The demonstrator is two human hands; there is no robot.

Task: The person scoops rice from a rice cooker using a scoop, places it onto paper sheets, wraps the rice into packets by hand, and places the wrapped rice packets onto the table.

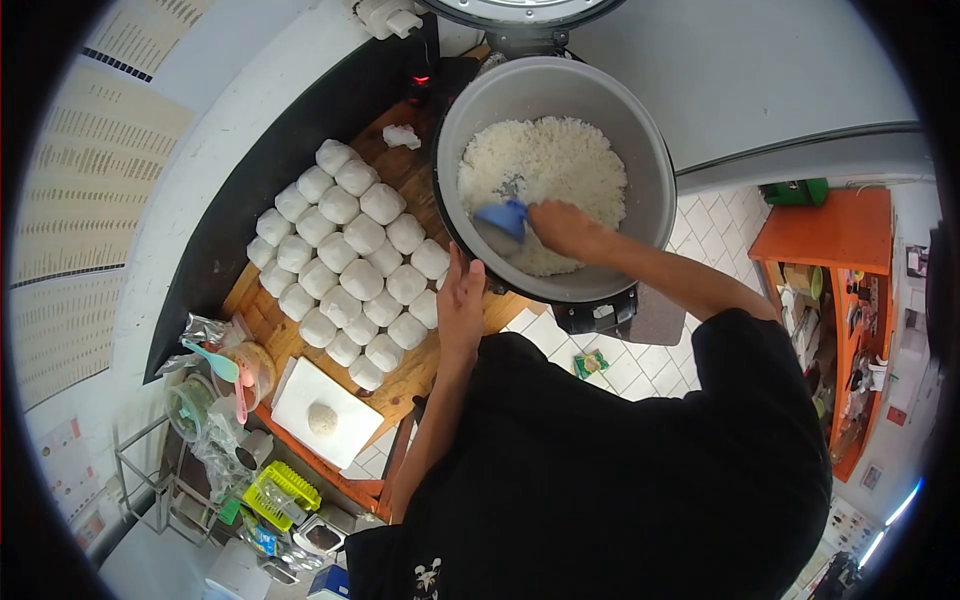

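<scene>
My right hand (568,232) reaches into the large grey pot (648,150) of a rice cooker and grips a blue scoop (503,216). The scoop is down at the white cooked rice (570,150), near the left side of the pot, where some bare bottom shows. My left hand (461,300) rests against the pot's outer lower-left side, fingers stretched and holding nothing. Beside it on the wooden table (405,160) stand many round white wrapped bundles (340,206) in close rows. A small mound of rice (322,420) lies on a stack of white sheets (300,395).
The cooker's open lid (520,10) is at the top. At lower left are a plastic tub (255,368) with teal and pink spoons, and a yellow-green basket (282,495). An orange shelf (820,235) stands at right. A green packet (590,364) lies on the tiled floor.
</scene>
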